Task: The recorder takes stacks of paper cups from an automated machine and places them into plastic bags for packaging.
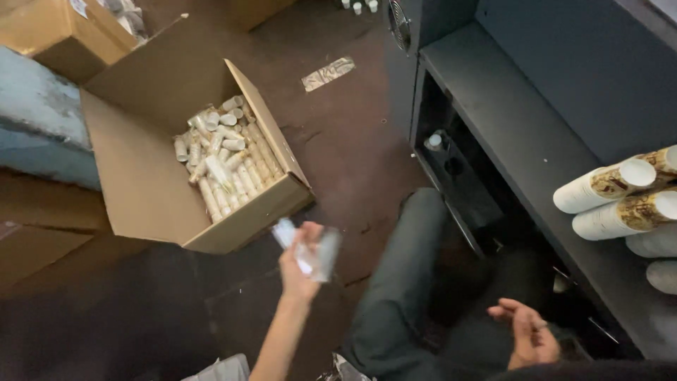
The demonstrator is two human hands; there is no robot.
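My left hand (pixel 299 259) is raised over the dark floor, shut on a crumpled clear plastic wrapper (pixel 315 252) that is blurred by motion. It hovers just right of an open cardboard box (pixel 144 187) holding several sleeves of stacked paper cups (pixel 222 156). My right hand (pixel 525 331) rests low near my knee, fingers loosely apart, holding nothing. My leg in dark green trousers (pixel 405 282) stretches between the two hands.
A black shelf unit (pixel 508 134) stands on the right with several sleeves of white paper cups (pixel 617 201) lying on it. More cardboard boxes (pixel 56 32) stand at the upper left. A scrap of plastic (pixel 328 73) lies on the floor. Crumpled wrappers (pixel 222 369) lie at the bottom edge.
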